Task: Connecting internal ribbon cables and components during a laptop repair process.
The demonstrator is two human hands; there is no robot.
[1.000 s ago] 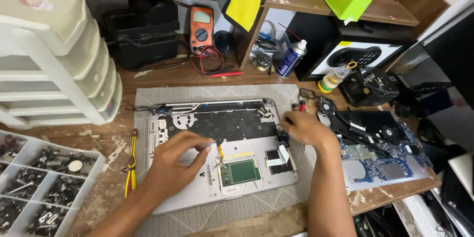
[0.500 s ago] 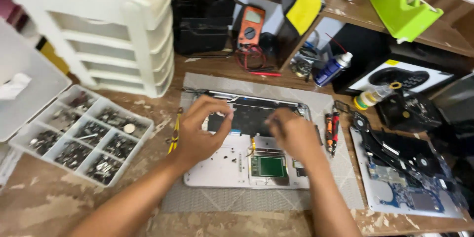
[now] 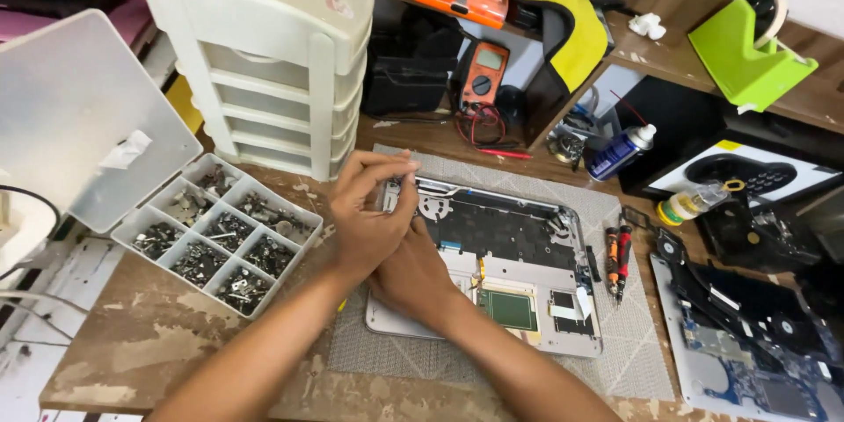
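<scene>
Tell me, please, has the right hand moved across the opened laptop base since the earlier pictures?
Yes. The right hand has gone from the right edge of the laptop base to its left side, under the left hand.

An orange multimeter leans at the back of the bench, its small grey screen facing up; right of it lies a blue spray can with a white cap; farther right, a small bottle with a yellow-green label.

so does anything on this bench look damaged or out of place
Nothing looks broken or spilled. The opened laptop shell lies flat on the grey mat, with both hands bunched at its upper left corner. The screw organiser stands open, and its screws remain in the compartments.
</scene>
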